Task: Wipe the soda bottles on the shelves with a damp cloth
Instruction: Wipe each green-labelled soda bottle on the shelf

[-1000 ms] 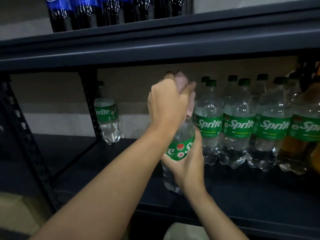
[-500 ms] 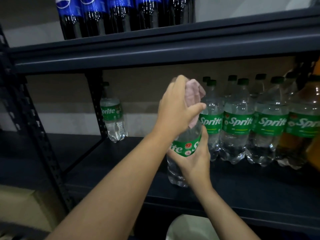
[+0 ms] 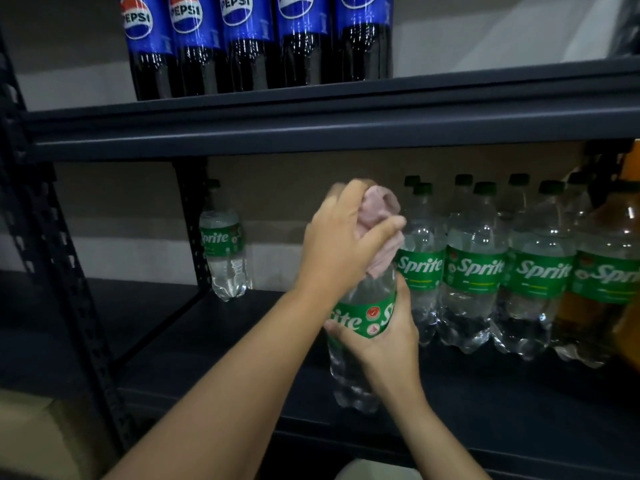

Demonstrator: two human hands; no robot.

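Dark metal shelving unit (image 3: 311, 133) with perforated uprights (image 3: 52, 237) sits against a plain beige wall (image 3: 277, 188). There's a tan cardboard-looking box (image 3: 31, 441) low on the left, beside the frame. A pale rounded object (image 3: 374, 472) peeks in at the bottom edge, can't tell what it is.

- A dark metal shelf unit (image 3: 311, 123) fills the view, with a perforated upright post (image 3: 52, 258) at the left
- Behind it stands a plain wall (image 3: 114, 209), beige with a paler band lower
- The light is dim, the lower shelf board (image 3: 207, 348) in shadow
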